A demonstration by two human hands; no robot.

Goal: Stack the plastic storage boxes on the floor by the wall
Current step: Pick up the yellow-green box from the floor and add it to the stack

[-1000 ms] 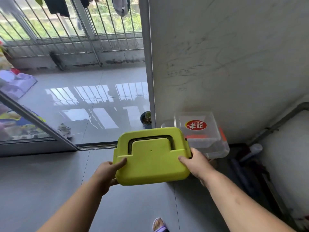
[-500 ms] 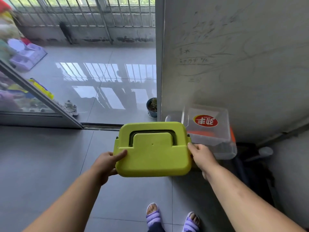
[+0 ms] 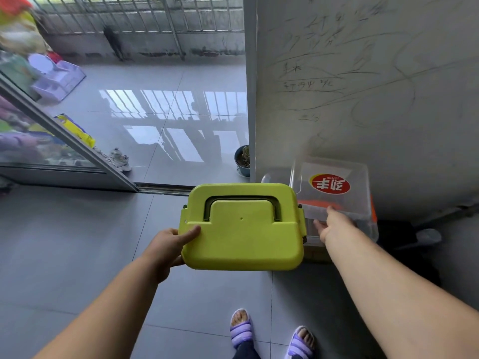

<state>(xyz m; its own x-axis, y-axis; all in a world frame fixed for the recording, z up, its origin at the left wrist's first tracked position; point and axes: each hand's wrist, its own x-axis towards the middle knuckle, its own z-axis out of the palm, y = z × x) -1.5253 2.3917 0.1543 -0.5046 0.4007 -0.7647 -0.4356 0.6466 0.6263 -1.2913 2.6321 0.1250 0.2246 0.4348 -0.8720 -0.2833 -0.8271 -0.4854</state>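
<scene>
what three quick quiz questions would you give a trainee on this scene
1. Which hand grips the green box?
2. True or false: the right hand rests on top of the green box.
3. The clear box sits: A) beside the wall; B) out on the balcony; C) on the green box.

Key: 1. The left hand, thumb on top. 2. False: it reaches towards the clear box. 3. A.
</scene>
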